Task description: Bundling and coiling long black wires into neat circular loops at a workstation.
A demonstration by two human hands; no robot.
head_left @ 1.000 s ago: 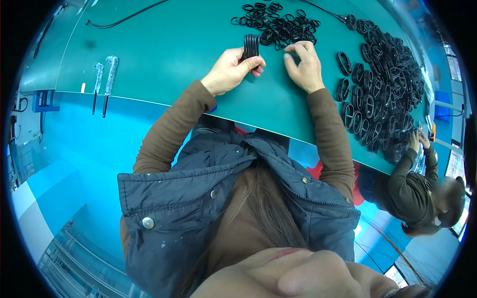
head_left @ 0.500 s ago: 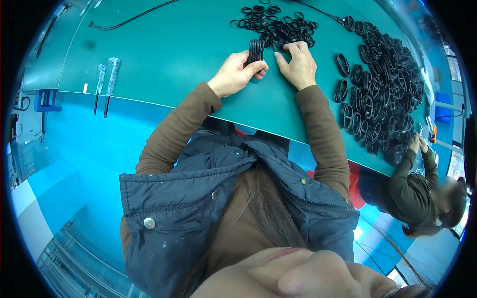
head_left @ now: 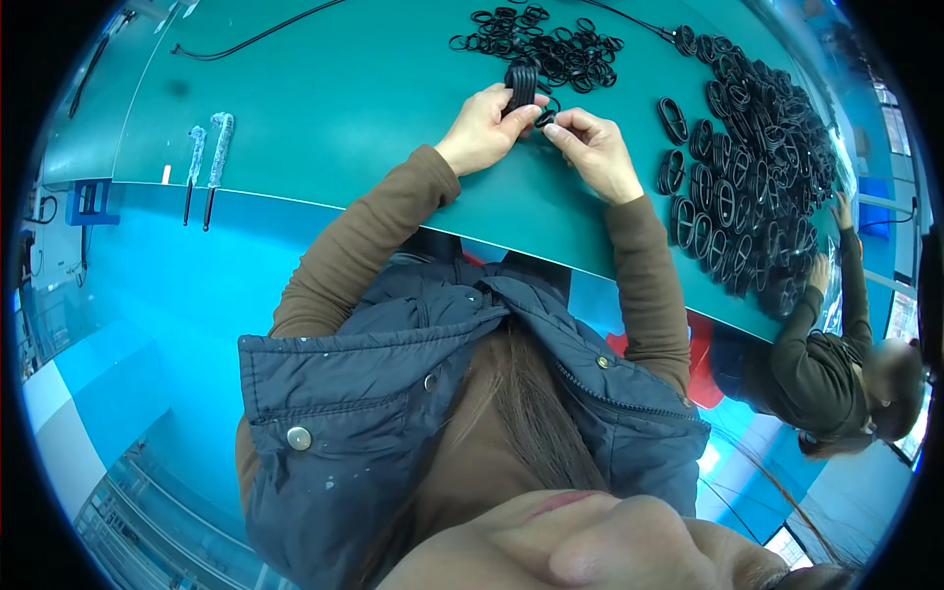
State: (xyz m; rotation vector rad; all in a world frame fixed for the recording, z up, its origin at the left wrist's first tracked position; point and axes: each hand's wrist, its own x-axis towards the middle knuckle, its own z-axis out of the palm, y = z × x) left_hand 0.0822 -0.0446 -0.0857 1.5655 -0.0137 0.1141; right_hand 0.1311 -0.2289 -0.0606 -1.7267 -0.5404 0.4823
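My left hand (head_left: 484, 130) is closed around a coiled black cable (head_left: 523, 87), its strands stacked side by side and held upright above the green table (head_left: 324, 128). Just to its right, the thumb and fingers of my right hand (head_left: 598, 155) pinch a small black band (head_left: 547, 117) close to the coil's lower end. Whether the band touches the coil, I cannot tell. Beyond both hands lies a loose pile of small black bands (head_left: 565, 57).
A large heap of coiled black cables (head_left: 767, 147) covers the table's right side. Two rods with clear wrapping (head_left: 220, 147) overhang the front edge at left. A long black cable (head_left: 256, 42) lies far left. Another person (head_left: 821, 379) reaches toward the heap's right end.
My right hand has drawn back from the pile with a small band in its fingers. My left hand has shifted slightly right and turned the coil. The other person's arms have spread apart.
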